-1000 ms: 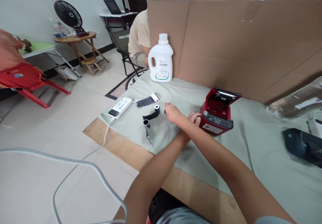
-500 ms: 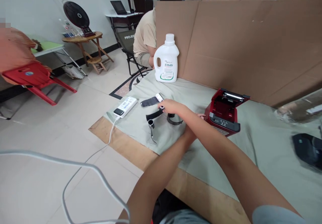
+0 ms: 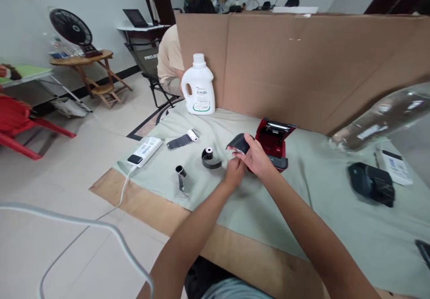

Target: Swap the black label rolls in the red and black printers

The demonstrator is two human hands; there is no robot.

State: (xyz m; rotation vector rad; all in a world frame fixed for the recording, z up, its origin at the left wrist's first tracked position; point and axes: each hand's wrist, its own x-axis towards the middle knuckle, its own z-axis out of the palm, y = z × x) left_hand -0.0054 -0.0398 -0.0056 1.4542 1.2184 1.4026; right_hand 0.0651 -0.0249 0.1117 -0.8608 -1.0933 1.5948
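My right hand (image 3: 255, 156) grips a curled black strip (image 3: 239, 143) in front of the open red device (image 3: 270, 145). Just below the strip, my left hand (image 3: 235, 171) is closed with its fingertips hidden, so what it pinches cannot be made out. To the left on the cloth stands a black-and-white roll (image 3: 208, 153) with a loose dark tail. Farther left are a small black roll (image 3: 180, 171) with its tail trailing and a white roll (image 3: 192, 135) with a dark strip laid out flat.
A white power bank (image 3: 145, 152) with a cable lies at the cloth's left. Behind it stands a white jug (image 3: 199, 86) by a cardboard wall (image 3: 262, 61). At right are a black device (image 3: 371, 184), a white box (image 3: 393, 166) and a clear plastic package (image 3: 379, 119). A person sits beyond.
My right hand has moved right, carrying the black strip from among the rolls to the front of the red device. My left hand has come away from the device's side. The view has turned right.
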